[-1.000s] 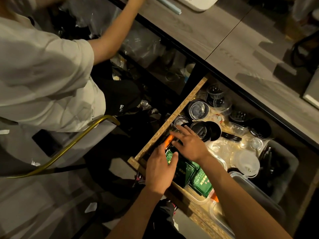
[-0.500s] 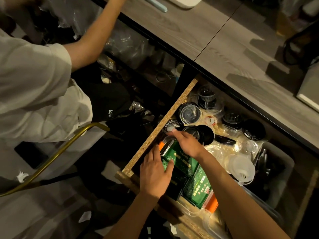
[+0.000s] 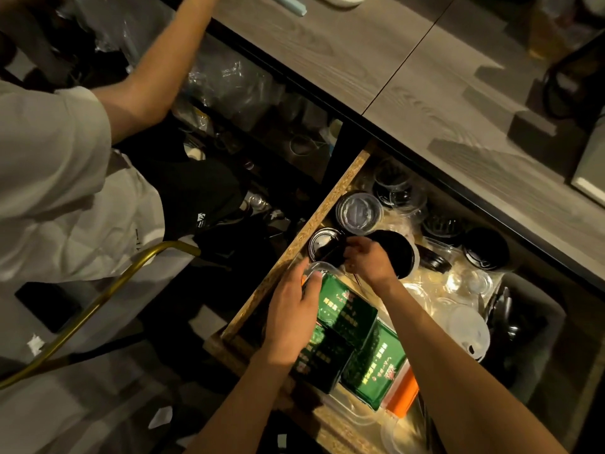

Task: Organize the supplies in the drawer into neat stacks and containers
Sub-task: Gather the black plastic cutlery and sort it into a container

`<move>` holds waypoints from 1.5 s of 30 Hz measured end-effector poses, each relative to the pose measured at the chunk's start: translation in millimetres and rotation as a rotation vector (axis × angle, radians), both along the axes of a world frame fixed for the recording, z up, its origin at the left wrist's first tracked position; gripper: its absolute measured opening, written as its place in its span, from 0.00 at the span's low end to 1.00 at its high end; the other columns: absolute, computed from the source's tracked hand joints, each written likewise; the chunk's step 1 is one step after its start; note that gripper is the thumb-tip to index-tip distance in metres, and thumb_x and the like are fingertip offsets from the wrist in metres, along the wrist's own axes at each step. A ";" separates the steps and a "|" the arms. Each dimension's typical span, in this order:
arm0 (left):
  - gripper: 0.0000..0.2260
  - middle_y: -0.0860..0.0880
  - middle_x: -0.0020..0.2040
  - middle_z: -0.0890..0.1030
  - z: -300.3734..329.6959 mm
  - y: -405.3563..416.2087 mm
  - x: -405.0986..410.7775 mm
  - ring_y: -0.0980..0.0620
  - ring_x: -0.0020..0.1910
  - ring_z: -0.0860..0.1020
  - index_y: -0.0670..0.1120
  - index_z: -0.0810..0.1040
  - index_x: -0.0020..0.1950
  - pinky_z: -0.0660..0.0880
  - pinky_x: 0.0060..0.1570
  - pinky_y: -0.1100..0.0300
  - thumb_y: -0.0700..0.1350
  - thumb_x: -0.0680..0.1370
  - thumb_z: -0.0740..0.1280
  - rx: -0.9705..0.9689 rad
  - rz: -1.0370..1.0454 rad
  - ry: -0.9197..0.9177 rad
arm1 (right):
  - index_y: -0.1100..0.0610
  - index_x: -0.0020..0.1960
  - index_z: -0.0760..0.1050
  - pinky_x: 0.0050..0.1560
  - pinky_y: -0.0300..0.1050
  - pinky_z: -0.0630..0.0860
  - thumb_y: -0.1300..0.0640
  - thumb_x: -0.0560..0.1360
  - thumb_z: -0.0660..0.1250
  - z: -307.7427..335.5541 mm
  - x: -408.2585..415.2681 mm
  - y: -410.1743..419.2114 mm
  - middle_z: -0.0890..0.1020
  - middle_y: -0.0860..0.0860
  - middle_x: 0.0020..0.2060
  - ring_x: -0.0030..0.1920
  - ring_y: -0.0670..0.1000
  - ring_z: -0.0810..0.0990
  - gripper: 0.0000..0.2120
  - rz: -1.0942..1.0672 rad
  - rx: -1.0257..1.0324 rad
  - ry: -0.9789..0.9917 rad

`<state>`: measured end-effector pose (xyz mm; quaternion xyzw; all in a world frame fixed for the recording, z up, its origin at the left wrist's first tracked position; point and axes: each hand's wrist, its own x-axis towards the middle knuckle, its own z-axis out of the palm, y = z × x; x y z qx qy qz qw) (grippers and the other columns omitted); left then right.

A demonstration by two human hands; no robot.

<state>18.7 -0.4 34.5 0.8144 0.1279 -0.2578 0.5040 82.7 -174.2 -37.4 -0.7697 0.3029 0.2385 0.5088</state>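
Observation:
The open drawer (image 3: pixel 311 231) holds mixed takeaway supplies. My right hand (image 3: pixel 368 262) reaches to the drawer's left side, its fingers curled round a small black container (image 3: pixel 325 247) beside a larger black bowl (image 3: pixel 401 253). My left hand (image 3: pixel 291 311) grips the end of a clear plastic tub (image 3: pixel 322 267), the thumb lying by the green packets (image 3: pixel 347 311). More green packets (image 3: pixel 376 367) lie in the tub toward me, with an orange item (image 3: pixel 404 388) beside them. A round clear lid (image 3: pixel 358 213) sits further back.
Another person in a white shirt (image 3: pixel 65 191) stands at the left, one arm reaching to the counter (image 3: pixel 409 77). A brass chair rail (image 3: pixel 98 299) curves below them. Loose clear lids (image 3: pixel 468 332), black lidded cups (image 3: pixel 484 249) and a grey bin of black cutlery (image 3: pixel 530 322) fill the drawer's right.
My right hand left the green packets and went back to close on the small black container. My left hand slid up to the tub's end. The camera view shifted.

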 end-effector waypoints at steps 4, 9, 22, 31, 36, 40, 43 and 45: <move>0.20 0.49 0.74 0.71 -0.7 -8.3 13.9 0.50 0.72 0.70 0.49 0.67 0.77 0.65 0.67 0.60 0.52 0.85 0.55 0.038 -0.048 0.072 | 0.62 0.60 0.79 0.57 0.54 0.78 0.61 0.75 0.72 -0.3 1.7 -7.3 0.84 0.58 0.51 0.50 0.56 0.83 0.15 0.177 -0.271 -0.045; 0.22 0.34 0.63 0.78 -11.3 -11.9 34.1 0.36 0.59 0.79 0.38 0.65 0.74 0.77 0.55 0.51 0.35 0.80 0.64 -0.004 0.063 0.241 | 0.60 0.46 0.79 0.41 0.46 0.79 0.42 0.73 0.73 -10.4 9.2 4.5 0.83 0.56 0.39 0.40 0.55 0.83 0.19 0.245 -0.362 0.183; 0.38 0.47 0.74 0.72 -20.9 -17.4 51.8 0.46 0.72 0.71 0.53 0.70 0.76 0.66 0.71 0.50 0.73 0.76 0.44 -0.030 -0.062 0.254 | 0.58 0.35 0.73 0.31 0.42 0.65 0.52 0.76 0.71 -21.2 21.6 12.3 0.75 0.51 0.30 0.30 0.47 0.71 0.15 0.217 -0.160 0.207; 0.39 0.46 0.73 0.73 -22.5 -17.3 50.5 0.47 0.70 0.72 0.50 0.70 0.76 0.66 0.69 0.52 0.73 0.77 0.44 -0.060 -0.055 0.238 | 0.62 0.45 0.80 0.34 0.40 0.71 0.57 0.73 0.73 -25.1 27.4 14.8 0.80 0.53 0.36 0.35 0.49 0.78 0.08 0.077 -0.133 0.208; 0.26 0.44 0.75 0.70 -8.4 -15.6 43.8 0.46 0.73 0.68 0.48 0.66 0.77 0.62 0.64 0.59 0.57 0.86 0.45 0.034 -0.176 0.145 | 0.60 0.36 0.82 0.31 0.39 0.70 0.59 0.73 0.74 13.0 16.1 6.0 0.77 0.50 0.25 0.23 0.43 0.72 0.08 -0.131 -0.017 -0.086; 0.23 0.49 0.77 0.67 -5.9 -15.2 42.0 0.50 0.76 0.64 0.49 0.63 0.79 0.58 0.65 0.67 0.55 0.86 0.50 0.033 -0.224 0.034 | 0.62 0.32 0.81 0.33 0.44 0.68 0.60 0.73 0.74 51.7 -0.6 3.7 0.76 0.58 0.25 0.27 0.51 0.69 0.12 -0.160 0.096 -0.379; 0.19 0.51 0.68 0.77 3.0 -21.1 41.2 0.51 0.67 0.74 0.50 0.71 0.73 0.68 0.62 0.60 0.53 0.85 0.54 0.023 -0.258 -0.073 | 0.59 0.37 0.84 0.33 0.39 0.70 0.62 0.73 0.74 85.3 -8.7 -1.2 0.79 0.50 0.26 0.28 0.45 0.73 0.07 -0.273 0.191 -0.501; 0.14 0.49 0.55 0.82 12.5 -28.3 41.6 0.50 0.54 0.79 0.47 0.77 0.63 0.76 0.55 0.51 0.50 0.85 0.57 0.010 -0.242 -0.217 | 0.63 0.40 0.83 0.33 0.36 0.70 0.63 0.74 0.73 103.5 -14.7 -5.6 0.79 0.47 0.27 0.29 0.43 0.74 0.05 -0.336 0.218 -0.571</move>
